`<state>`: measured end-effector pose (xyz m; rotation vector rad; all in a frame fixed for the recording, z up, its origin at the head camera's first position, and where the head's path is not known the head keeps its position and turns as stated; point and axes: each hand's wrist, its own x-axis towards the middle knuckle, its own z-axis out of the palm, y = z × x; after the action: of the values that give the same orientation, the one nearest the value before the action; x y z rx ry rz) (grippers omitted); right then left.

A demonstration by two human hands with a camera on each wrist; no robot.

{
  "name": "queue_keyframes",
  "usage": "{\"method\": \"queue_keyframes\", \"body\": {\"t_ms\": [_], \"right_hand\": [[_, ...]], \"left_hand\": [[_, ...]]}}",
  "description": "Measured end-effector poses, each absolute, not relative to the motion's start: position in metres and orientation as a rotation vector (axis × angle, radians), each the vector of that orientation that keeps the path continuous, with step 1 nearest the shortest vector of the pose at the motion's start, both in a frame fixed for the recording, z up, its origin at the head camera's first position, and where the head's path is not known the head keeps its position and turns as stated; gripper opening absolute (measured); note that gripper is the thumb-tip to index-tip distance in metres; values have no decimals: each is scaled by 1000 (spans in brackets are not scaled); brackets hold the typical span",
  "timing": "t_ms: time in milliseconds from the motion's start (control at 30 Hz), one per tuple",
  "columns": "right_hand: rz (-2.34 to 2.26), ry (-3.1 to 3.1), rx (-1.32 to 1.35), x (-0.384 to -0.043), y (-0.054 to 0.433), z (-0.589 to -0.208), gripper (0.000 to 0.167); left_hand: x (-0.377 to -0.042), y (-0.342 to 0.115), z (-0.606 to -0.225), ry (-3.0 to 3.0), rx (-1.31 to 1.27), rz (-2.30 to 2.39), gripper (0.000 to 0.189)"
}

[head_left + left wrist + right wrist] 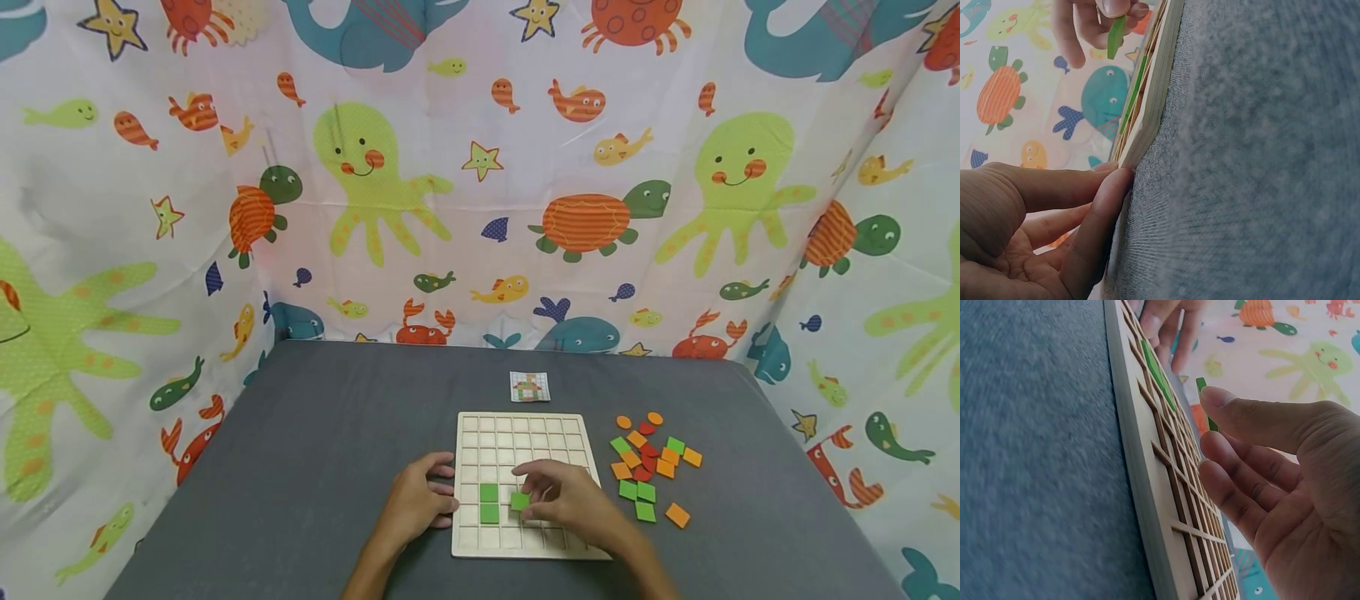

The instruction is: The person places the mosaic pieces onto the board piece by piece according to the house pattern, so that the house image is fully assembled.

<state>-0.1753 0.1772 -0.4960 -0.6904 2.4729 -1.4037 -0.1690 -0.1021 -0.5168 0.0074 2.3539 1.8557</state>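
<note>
My right hand [566, 500] pinches a green square tile [519, 502] between thumb and fingertips, over the wooden grid board [525, 542]. The right wrist view shows the held tile [1202, 387] tilted on edge, raised above the board. At the board's left side my left hand [417, 496] grips the edge; thumb and a fingertip come together there in the left wrist view. Two green tiles [489, 502] lie in neighbouring cells, one above the other, left of the held tile.
Right of the board lie several loose pieces: orange squares [677, 515], green squares [645, 511], red pieces [642, 473] and orange rounds [624, 422]. Behind the board is a small pattern card [529, 387]. A sea-animal curtain [450, 208] surrounds the grey table [337, 417].
</note>
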Motion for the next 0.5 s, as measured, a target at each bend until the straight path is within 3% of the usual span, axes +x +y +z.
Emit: {"method": "queue_keyframes", "body": {"t_ms": [500], "right_hand": [[-1330,2430,-794,-174,157,-502,49]], "left_hand": [[-169,-102,-516,2345,23,1862,71]]}}
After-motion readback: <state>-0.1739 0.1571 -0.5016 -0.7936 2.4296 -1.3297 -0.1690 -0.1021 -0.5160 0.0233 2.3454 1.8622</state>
